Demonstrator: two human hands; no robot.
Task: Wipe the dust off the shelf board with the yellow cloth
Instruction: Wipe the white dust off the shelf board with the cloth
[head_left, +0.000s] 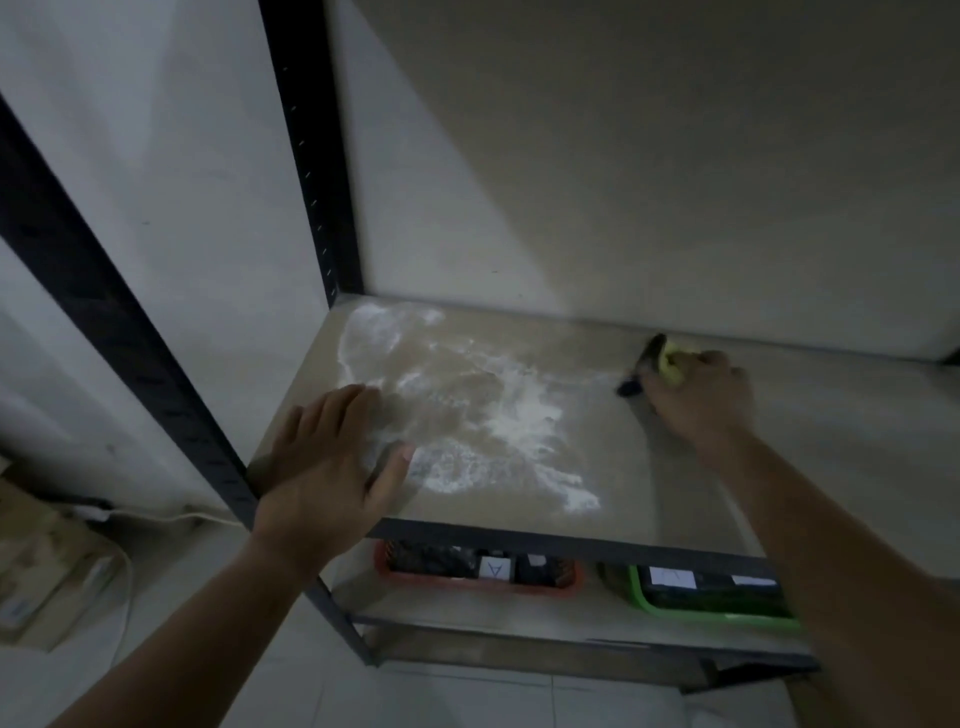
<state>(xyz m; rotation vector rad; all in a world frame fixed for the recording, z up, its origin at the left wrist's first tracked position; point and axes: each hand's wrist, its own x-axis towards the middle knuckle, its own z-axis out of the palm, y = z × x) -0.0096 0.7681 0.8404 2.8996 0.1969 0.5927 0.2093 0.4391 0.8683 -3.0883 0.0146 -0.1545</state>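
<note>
The pale shelf board (810, 441) carries a wide smear of white dust (488, 410) across its left half. My right hand (701, 395) grips the bunched yellow cloth (670, 364) near the back middle of the board, right of the dust; a dark edge of the cloth sticks out to the left. My left hand (332, 457) lies with straight fingers at the board's front left corner, its fingertips at the edge of the dust.
Black metal uprights (311, 156) frame the shelf on the left, with the wall close behind. On the lower shelf stand an orange basket (483, 582) and a green basket (711, 608). Cardboard boxes (47, 571) and a white cable lie on the floor at left.
</note>
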